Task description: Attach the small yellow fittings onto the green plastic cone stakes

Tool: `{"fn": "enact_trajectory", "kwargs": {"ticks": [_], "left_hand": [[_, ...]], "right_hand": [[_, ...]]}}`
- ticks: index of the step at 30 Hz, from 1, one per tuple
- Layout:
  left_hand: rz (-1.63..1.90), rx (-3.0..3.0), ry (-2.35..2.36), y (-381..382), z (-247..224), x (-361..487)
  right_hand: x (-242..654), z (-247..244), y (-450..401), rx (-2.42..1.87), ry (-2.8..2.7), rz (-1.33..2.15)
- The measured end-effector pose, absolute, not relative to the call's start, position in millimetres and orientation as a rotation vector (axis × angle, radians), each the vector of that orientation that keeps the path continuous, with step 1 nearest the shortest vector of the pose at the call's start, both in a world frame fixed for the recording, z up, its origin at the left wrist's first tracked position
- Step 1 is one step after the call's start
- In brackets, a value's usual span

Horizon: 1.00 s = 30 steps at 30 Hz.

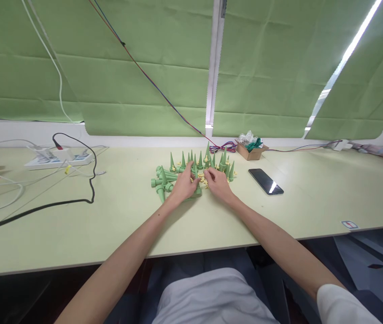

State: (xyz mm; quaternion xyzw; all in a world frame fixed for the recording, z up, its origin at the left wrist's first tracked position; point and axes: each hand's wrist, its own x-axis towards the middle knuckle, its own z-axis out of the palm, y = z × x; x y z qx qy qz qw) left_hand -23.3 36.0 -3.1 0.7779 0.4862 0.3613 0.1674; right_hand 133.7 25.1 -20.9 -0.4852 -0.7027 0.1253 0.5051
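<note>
Several green plastic spikes, cone-shaped with wider ends, are gathered on the table in front of me. Some stand point up, such as the standing spike (171, 162) at the back left; others lie on their sides, like the lying spike (158, 182). My left hand (184, 183) is curled around an upright green spike (196, 172) at the middle of the group. My right hand (219, 183) is closed in a pinch just right of it, above small yellow plastic pieces (202, 177). Whatever sits between its fingertips is too small to make out.
A black phone (265, 181) lies to the right. Behind it stands a small cardboard box (249, 153) holding clear and green plastic, beside coiled wires (227, 146). At the left are a white power strip (60, 159) and a black cable (92, 180). Green blinds (144, 99) hang behind.
</note>
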Motion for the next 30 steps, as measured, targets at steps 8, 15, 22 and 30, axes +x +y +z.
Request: {"fn": "enact_trajectory", "kwargs": {"ticks": [8,15,22,30], "left_hand": [[0.989,2.186,1.372,38.9,0.6,-21.3],[1.041,2.143,1.338,41.6,-0.2,-20.7],[1.145,1.937,1.279,39.4,0.8,-20.7],[1.196,1.861,1.264,34.6,6.2,-19.9]], "right_hand": [[133.9,-20.3,25.3,-1.165,-1.702,0.291],[133.1,-19.0,23.8,-1.173,-1.704,0.283],[132.1,-15.8,20.9,-1.159,-1.717,0.288],[132.4,-17.4,20.6,-1.125,-1.779,0.291]]}}
